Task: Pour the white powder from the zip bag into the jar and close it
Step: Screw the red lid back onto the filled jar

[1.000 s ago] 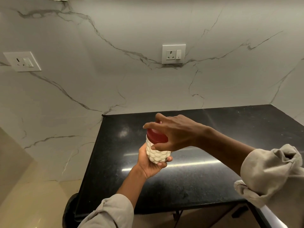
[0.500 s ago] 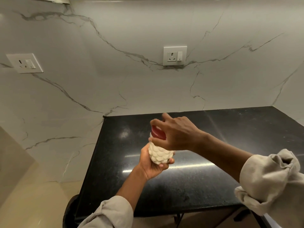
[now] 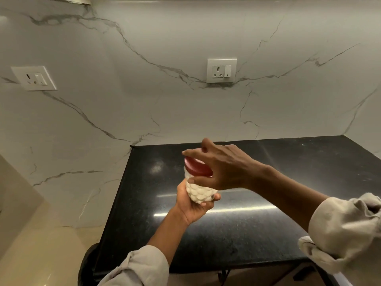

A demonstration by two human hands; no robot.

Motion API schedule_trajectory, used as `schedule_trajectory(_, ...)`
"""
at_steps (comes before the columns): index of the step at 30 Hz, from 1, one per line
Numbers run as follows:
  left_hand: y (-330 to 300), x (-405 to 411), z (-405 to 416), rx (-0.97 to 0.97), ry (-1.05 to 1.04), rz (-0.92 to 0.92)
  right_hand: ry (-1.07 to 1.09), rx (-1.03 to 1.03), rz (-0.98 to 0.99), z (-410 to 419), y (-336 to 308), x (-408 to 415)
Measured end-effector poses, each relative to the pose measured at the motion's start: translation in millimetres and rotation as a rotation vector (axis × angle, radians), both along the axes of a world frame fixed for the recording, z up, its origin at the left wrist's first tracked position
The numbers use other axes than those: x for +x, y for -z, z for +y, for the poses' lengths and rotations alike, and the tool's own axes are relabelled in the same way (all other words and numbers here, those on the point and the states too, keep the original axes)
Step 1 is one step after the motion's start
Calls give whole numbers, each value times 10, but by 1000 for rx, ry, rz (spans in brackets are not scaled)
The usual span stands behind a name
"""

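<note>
A small jar [image 3: 199, 191] with a bumpy, scale-patterned wall shows white through it. It is held in the air above the black counter, tilted a little to the left. My left hand [image 3: 191, 205] wraps its lower half from below. A red lid [image 3: 196, 167] sits on the jar's mouth. My right hand [image 3: 223, 167] comes in from the right and clasps the lid, fingers over its top and thumb under its rim. The zip bag is not in view.
The black stone counter [image 3: 247, 223] runs under my hands, with its front edge near me and its left edge by a marble wall. Two white socket plates, one [image 3: 221, 70] at the back and one [image 3: 34, 78] at the left, sit on the wall. A dark round object [image 3: 87, 263] lies low left.
My right hand has turned on the red lid, its fingers shifting round. The jar tilted slightly left and stayed in my left hand. The view drifted a little.
</note>
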State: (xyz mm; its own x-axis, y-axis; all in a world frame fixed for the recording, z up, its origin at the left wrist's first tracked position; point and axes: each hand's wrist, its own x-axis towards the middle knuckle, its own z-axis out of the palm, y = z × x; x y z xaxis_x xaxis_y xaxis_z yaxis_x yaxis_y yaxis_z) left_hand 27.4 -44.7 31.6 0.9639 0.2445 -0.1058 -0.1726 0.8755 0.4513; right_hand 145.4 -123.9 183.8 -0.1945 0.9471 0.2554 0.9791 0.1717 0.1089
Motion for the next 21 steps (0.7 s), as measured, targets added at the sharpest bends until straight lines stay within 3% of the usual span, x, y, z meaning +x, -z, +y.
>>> schedule_trajectory(3,-39,-33,41,67,87,7,-64,-86,85,-43,-143,156)
schedule_trajectory(8,-95,33,-14,132,-2,68,257,52,65,-12,-25,-9)
schedule_trajectory(13,-27,-56,43,31,137,23,-134,10,-75,-45,-50,52)
schedule_trajectory(17,-42,-14,-9,82,70,42,190,34,78,-40,37,-77)
schedule_trajectory(21,-26,-66,13,29,156,3,2,105,-6,-47,52,-40)
